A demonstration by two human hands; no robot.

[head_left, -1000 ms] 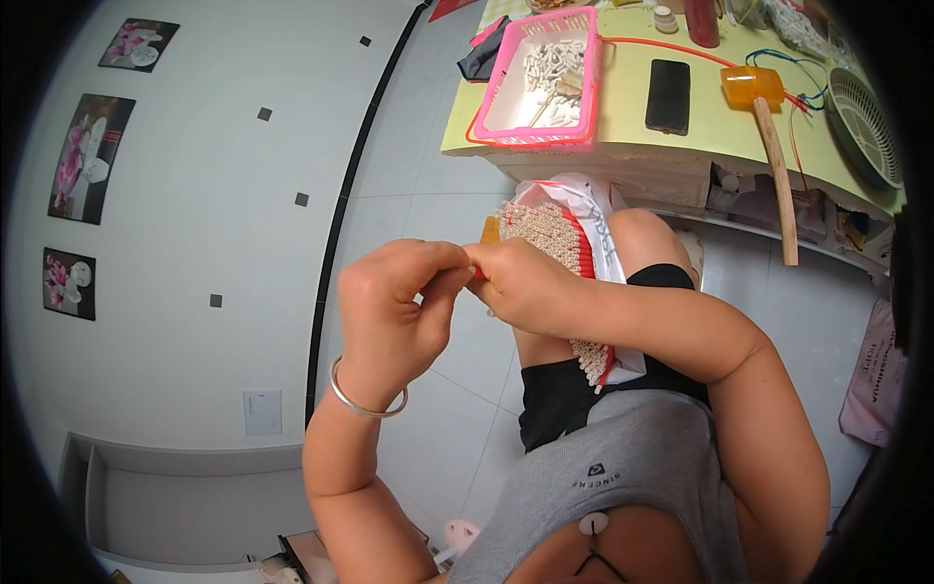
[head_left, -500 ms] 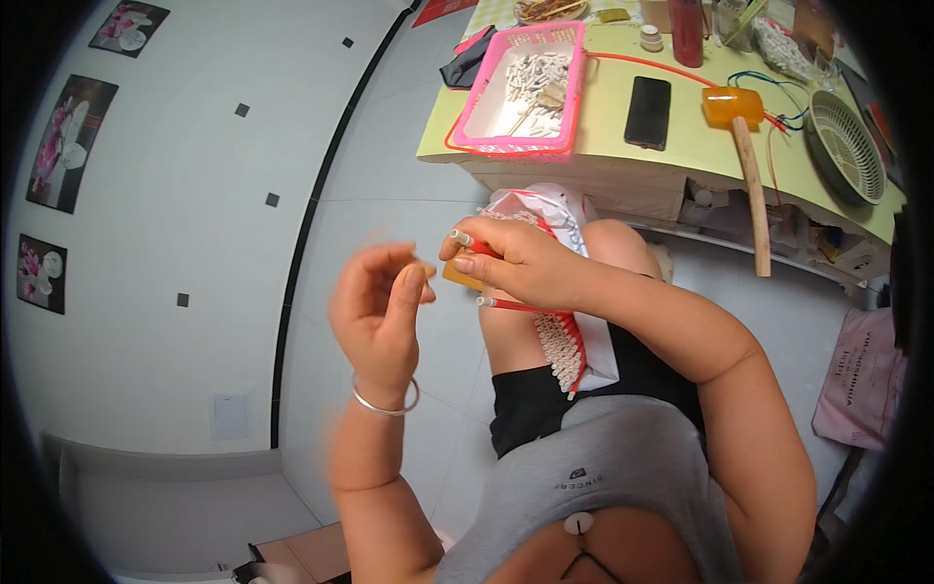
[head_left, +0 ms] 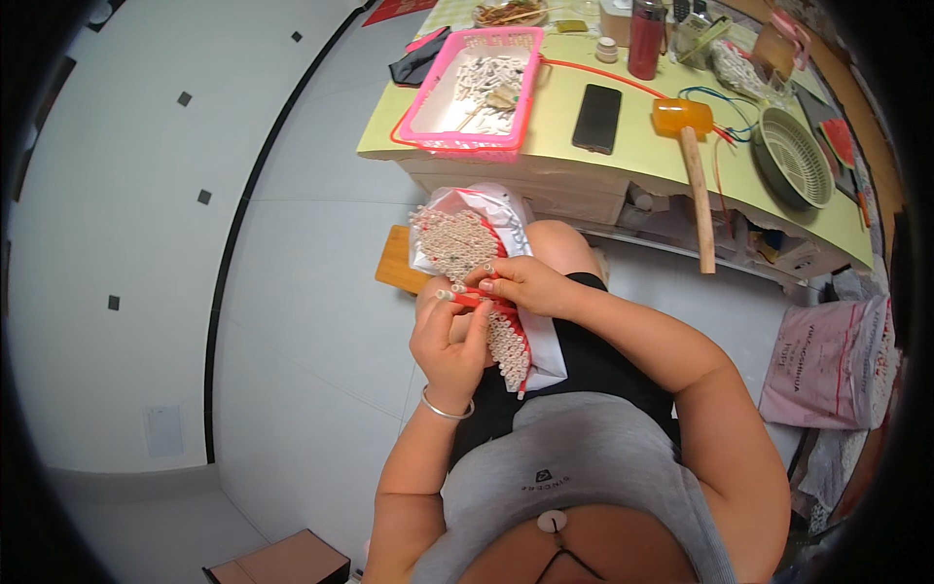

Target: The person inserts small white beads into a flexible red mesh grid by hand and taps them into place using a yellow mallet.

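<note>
A bundle of thin red sticks with whitish tubular tips [head_left: 449, 241] lies across my lap on a white plastic bag [head_left: 545, 352]. Above it, my left hand [head_left: 449, 343] pinches a red stick with a pale tip [head_left: 467, 301] between thumb and fingers. My right hand [head_left: 525, 287] is right beside it, fingers closed round red sticks [head_left: 471, 289] whose pale ends point left. The two hands almost touch, and their fingers partly hide how many sticks each one holds. More pale tips [head_left: 508, 352] show in a row below my hands.
On the yellow-green table [head_left: 389, 127] ahead stand a pink basket [head_left: 530, 97] of small white pieces, a black phone [head_left: 597, 119], an orange-headed mallet [head_left: 683, 117] and a grey-green strainer [head_left: 793, 161]. A wooden stool [head_left: 394, 263] is left of my knees; a pink bag [head_left: 827, 365] sits at right.
My left hand has moved right and down from its raised place and now grips a red stick beside my right hand. The view has shifted, showing more of the bundle.
</note>
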